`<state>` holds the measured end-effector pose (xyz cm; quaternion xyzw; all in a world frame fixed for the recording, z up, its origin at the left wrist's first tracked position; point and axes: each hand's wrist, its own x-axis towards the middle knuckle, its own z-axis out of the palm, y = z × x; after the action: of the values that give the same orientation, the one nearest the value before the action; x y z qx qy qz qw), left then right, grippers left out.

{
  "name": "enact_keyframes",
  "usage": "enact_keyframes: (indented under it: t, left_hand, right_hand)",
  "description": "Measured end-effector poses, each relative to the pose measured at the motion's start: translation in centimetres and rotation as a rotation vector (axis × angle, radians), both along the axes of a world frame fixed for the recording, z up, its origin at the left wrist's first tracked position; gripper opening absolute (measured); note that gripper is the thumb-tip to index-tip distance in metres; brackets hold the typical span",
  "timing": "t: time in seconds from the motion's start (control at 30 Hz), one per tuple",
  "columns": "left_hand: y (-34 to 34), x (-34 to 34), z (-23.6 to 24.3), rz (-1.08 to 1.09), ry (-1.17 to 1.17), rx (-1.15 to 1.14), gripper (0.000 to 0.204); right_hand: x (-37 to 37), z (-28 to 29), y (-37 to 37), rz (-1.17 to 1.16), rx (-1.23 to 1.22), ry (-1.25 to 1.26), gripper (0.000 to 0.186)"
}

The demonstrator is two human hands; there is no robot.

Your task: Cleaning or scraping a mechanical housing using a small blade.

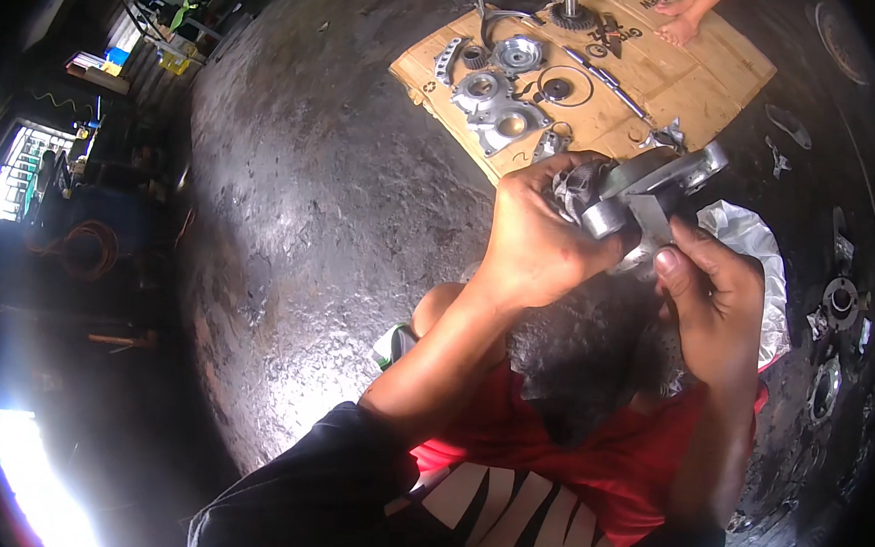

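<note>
A grey cast-metal machine part (699, 172), with a long arm and a round boss, is held up in front of me. My left hand (540, 242) is closed round its left side, by a dark ribbed round piece (575, 189). From the right, my right hand (714, 303) grips the lower edge of the same part, its thumb bent beside a flat grey face (649, 218). Some of my fingertips are hidden behind the metal. Just beyond my hands is a cardboard sheet (705, 77) bearing several loose metal parts.
On the cardboard lie a gear (573, 17), round housings (519, 53), a ring (566, 86) and a long shaft (609, 85). Another person's bare feet (678, 23) rest at its far right. A crumpled white plastic bag (760, 243) and metal pieces (841, 301) lie to the right.
</note>
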<state>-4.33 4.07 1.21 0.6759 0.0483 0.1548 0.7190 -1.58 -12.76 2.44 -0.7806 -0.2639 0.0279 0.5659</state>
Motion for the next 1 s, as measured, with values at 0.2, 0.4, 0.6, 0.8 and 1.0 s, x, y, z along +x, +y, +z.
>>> enact_keyframes:
  t: [0.2, 0.4, 0.6, 0.8, 1.0]
  left_hand:
    - [0.3, -0.2, -0.2, -0.051, 0.039, 0.1, 0.042]
    - [0.3, -0.2, -0.3, -0.075, 0.017, 0.068, 0.04]
    - [0.0, -0.2, -0.1, -0.081, 0.032, 0.05, 0.038]
    - [-0.3, 0.0, -0.4, -0.06, -0.002, 0.017, 0.038]
    - [-0.1, -0.1, -0.6, -0.046, -0.006, 0.056, 0.04]
  right_hand:
    - [0.2, 0.5, -0.1, 0.021, -0.03, 0.044, 0.023]
    - [0.1, 0.5, 0.0, 0.061, 0.0, 0.101, 0.027]
    - [0.2, 0.5, 0.0, 0.069, 0.066, 0.213, 0.028]
    - [0.5, 0.1, -0.3, 0.048, 0.045, 0.105, 0.027]
    - [0.0, 1.3, -0.3, -0.039, 0.091, 0.309, 0.025]
